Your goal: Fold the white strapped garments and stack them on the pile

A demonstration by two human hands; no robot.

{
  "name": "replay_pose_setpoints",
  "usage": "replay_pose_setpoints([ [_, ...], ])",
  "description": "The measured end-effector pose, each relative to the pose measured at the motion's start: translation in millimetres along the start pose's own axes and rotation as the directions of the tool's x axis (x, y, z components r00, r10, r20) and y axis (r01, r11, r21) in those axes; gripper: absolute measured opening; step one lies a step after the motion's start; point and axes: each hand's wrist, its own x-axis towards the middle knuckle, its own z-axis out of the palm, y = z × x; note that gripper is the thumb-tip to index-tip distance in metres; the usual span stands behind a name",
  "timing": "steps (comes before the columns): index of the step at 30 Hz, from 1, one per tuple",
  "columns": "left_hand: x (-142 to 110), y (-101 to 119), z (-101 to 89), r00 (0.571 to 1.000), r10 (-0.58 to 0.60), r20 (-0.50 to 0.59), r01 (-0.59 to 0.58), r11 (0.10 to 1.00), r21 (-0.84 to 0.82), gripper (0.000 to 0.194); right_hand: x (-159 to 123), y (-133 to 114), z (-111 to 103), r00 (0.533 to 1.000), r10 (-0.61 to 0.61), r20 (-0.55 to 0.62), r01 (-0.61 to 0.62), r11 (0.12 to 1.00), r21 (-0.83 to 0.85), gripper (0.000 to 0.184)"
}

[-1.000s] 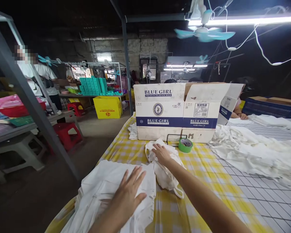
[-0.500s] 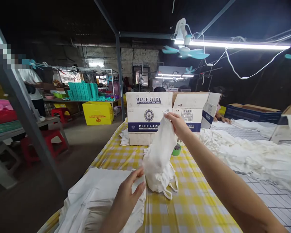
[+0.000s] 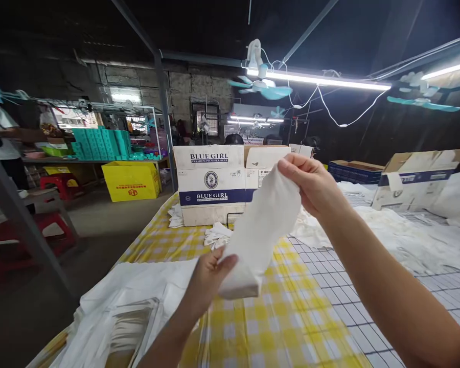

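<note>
A thin white cloth [image 3: 260, 225] is stretched slantwise above the table between my two hands. My right hand [image 3: 312, 186] pinches its upper corner between thumb and fingers. Lower down, my left hand [image 3: 210, 276] is closed on the cloth's left edge, slightly blurred. The cloth's lower end hangs free and is folded up. Below my left hand lies a stack of flat white fabric pieces [image 3: 138, 301]. A small crumpled white bundle [image 3: 217, 235] sits beyond the cloth, in front of a white and blue beer carton [image 3: 210, 204].
A yellow checked tablecloth [image 3: 268, 327] covers the near table. Heaps of white fabric [image 3: 398, 235] spread on the right over a grid-patterned cloth [image 3: 329, 271], with another open carton [image 3: 410, 184] behind. A metal post [image 3: 26, 220] stands at left; a fan [image 3: 262, 87] hangs overhead.
My view has turned to the right. My right hand has drawn the white cloth up, right and nearer, off the strapped white pile. My left hand has closed on its lower edge.
</note>
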Motion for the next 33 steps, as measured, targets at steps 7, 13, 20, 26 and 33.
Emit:
replay_pose_setpoints([
  [7, 27, 55, -25.4, 0.966, 0.233, -0.111, -0.213, 0.962, 0.17, 0.038, -8, -8, -51, 0.982, -0.046, -0.181, 0.046, 0.999, -0.002, 0.022],
  [13, 26, 58, 32.7, 0.946, 0.222, 0.237, -0.251, 0.963, 0.103, 0.055, -34, 4, -20, 0.974, 0.203, 0.101, -0.208, 0.977, 0.044, 0.027],
  [20, 27, 49, 34.2, 0.944, 0.114, 0.31, -0.057, 0.981, -0.187, 0.026, -57, 13, -40, 0.861, 0.408, 0.303, -0.423, 0.906, -0.019, 0.022],
  [26, 14, 59, 2.7, 0.974, 0.099, 0.202, -0.01, 0.915, -0.404, 0.024, -96, 46, -77, 0.565, 0.514, 0.646, -0.637, 0.769, -0.055, 0.026],
  [33, -2, 70, -12.3, 0.97, 0.015, 0.244, 0.03, 0.983, -0.181, 0.029, -132, 66, -93, 0.58, 0.434, 0.69, -0.532, 0.843, -0.082, 0.021],
])
